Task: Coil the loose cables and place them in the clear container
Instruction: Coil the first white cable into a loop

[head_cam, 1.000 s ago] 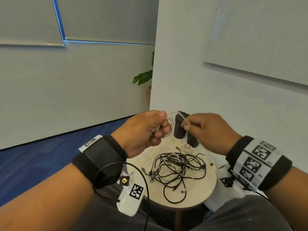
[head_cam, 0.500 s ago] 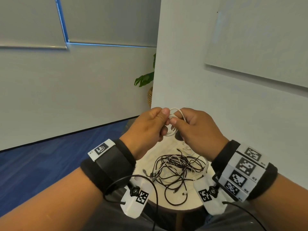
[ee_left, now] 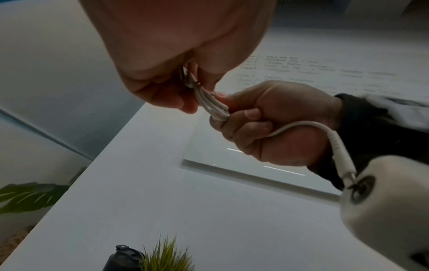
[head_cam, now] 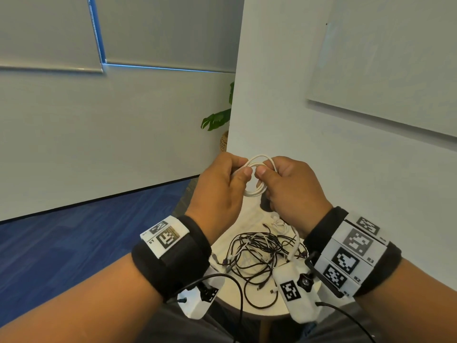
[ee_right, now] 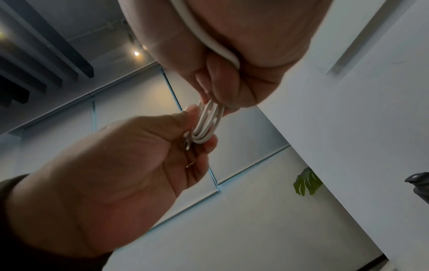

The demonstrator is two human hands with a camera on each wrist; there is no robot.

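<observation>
A white cable (head_cam: 257,189) is wound into a small coil and held up between both hands above the round table (head_cam: 257,310). My left hand (head_cam: 222,186) pinches the coil's left side between thumb and fingers; the bundled strands (ee_left: 212,106) show in the left wrist view. My right hand (head_cam: 286,184) grips the coil's right side, with the strands (ee_right: 206,124) running into its curled fingers and one plug end (ee_left: 341,152) trailing out under the palm. A tangle of black and white cables (head_cam: 259,253) lies on the table below. No clear container is in view.
A small white cable (head_cam: 278,225) lies at the back of the table beside a dark object (head_cam: 264,204) mostly hidden by my right hand. A small potted grass plant (ee_left: 167,256) stands by it. White walls close in on the right; blue carpet lies to the left.
The hands have come together and risen slightly. The white cable, stretched between them a second ago, is now gathered into a tight coil held by both hands.
</observation>
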